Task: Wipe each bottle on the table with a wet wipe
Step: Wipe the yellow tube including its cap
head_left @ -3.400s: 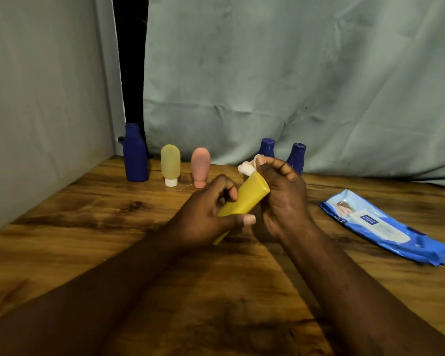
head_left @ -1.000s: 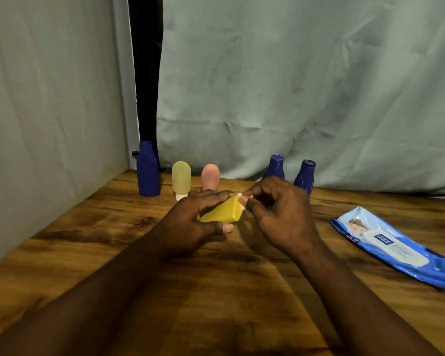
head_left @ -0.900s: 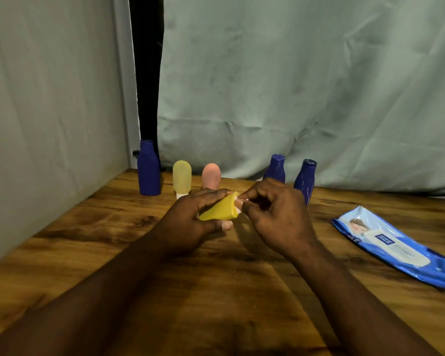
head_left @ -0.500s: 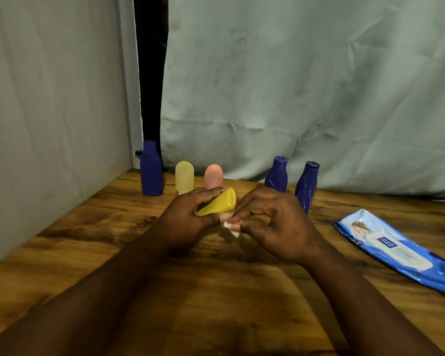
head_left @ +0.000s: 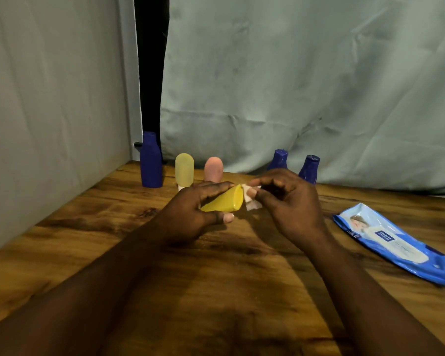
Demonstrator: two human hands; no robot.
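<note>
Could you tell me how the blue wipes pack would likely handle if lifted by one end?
The wipes pack looks like soft film lying flat, so it would probably sag. Its glossy wrapper may be slippery. Flat on the table, it should not roll.

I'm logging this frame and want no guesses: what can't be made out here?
Head view only.
- yellow bottle: its narrow end is hidden inside the left hand.
- wet wipe: mostly covered by the right hand pinching it.
- pink bottle and the small blue bottle next to it: bases hidden behind the hands.
- wipes pack: print too small to read, corner cut by the right edge.
</note>
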